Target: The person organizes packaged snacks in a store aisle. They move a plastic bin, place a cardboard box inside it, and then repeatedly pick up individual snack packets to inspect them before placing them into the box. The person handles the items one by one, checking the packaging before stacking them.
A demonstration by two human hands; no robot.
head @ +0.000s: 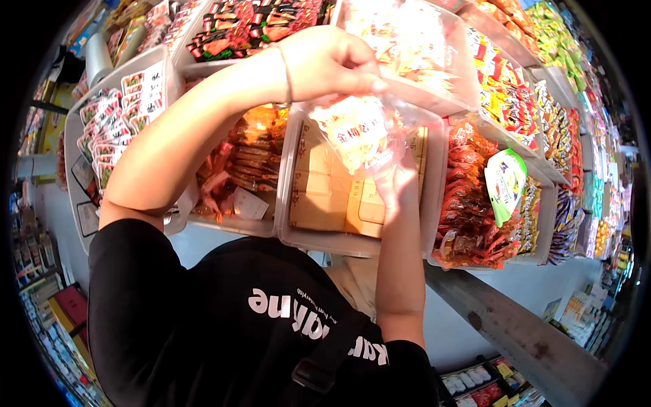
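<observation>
A clear plastic snack packet (356,135) with a printed label hangs in front of me, its contents washed out by strong light. My left hand (335,63), with a thin band round the wrist, pinches its top edge between thumb and fingers. From below, my right hand (399,183) reaches up to the packet's lower edge and seems to grip it, though the fingers are mostly hidden behind the plastic. Beneath both hands stands a translucent plastic bin (330,245) with a brown cardboard box (318,203) in it.
Bins of wrapped snacks surround the middle bin: reddish packets (463,203) at right, brown packets (254,168) at left, black-and-red packets (269,23) behind. A green-and-white tag (506,185) stands over the right bin. A metal beam (513,325) slants across the lower right.
</observation>
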